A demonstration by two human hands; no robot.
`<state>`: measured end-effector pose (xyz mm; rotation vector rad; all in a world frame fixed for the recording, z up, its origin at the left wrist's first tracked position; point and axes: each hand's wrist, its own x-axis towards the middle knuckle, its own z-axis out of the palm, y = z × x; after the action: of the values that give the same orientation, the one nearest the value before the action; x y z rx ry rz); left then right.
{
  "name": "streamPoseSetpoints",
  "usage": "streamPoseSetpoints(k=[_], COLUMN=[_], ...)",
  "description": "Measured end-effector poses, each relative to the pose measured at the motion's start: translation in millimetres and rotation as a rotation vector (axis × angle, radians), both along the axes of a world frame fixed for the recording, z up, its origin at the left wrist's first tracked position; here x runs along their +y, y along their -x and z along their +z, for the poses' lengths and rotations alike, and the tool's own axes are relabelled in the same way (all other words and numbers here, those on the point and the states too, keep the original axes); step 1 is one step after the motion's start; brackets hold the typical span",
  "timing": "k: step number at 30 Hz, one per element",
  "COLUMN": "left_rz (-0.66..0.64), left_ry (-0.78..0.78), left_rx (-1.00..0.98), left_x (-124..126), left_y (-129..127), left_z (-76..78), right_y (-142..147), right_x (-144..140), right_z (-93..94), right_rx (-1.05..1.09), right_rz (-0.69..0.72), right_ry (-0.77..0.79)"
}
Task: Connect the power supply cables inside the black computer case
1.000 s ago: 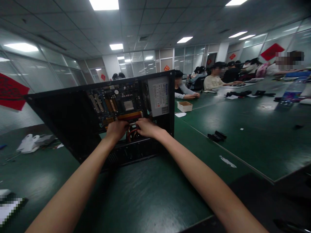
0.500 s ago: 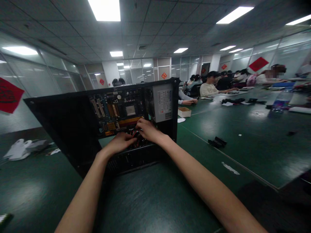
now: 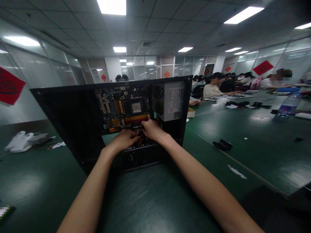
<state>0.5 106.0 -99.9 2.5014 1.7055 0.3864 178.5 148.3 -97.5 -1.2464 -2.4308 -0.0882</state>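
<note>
A black computer case [image 3: 65, 110] stands open toward me on the green table. Inside it I see a motherboard [image 3: 121, 103] with orange and yellow slots, and a grey power supply [image 3: 173, 100] with a fan at the upper right. My left hand [image 3: 123, 139] is closed, thumb and fingers pinching a red cable [image 3: 139, 132] in the lower part of the case. Close on its right, my right hand [image 3: 154, 131] has its fingers curled together at the same cable bundle. Its fingertips are partly hidden, so their exact hold is unclear.
On the green table [image 3: 213, 168] to the right lie black plastic parts [image 3: 223, 144] and a paper strip [image 3: 236, 171]. A small box [image 3: 190, 113] sits behind the case; a bottle [image 3: 289, 105] stands farther right. White bags [image 3: 19, 141] lie left. Several people sit beyond.
The view has shifted slightly, so the case and both hands appear farther right. Both hands stay at the cables, with the right hand's fingers bunched a little closer together.
</note>
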Motion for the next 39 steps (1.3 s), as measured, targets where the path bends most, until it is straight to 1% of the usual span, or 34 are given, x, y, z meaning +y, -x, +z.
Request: streamPoseSetpoints(k=[5, 11, 18, 25, 34, 39], left_rz=[-0.014, -0.003, 0.012, -0.016, 0.093, 0.086], left_ry=[-0.014, -0.017, 0.003, -0.011, 0.002, -0.006], left_rx=[0.009, 0.024, 0.012, 0.023, 0.053, 0.079], left_x=[-1, 3, 6, 5, -2, -5], left_y=[0, 1, 1, 0, -5, -8], left_z=[0.5, -2.3, -4.8, -4.5, 1.8, 4.7], right_y=[2, 0, -1, -2, -2, -2], right_x=[-5, -5, -2, -2, -3, -4], right_z=[0.6, 0.8, -0.9, -0.3, 1.8, 3.3], right_rx=[-0.041, -0.094, -0.083, -0.077, -0.077, -0.066], right_rz=[0.004, 0.053, 0.005, 0.016, 0.012, 0.010], right_ry=[-0.005, 0.021, 0.001, -0.014, 0.008, 0.013])
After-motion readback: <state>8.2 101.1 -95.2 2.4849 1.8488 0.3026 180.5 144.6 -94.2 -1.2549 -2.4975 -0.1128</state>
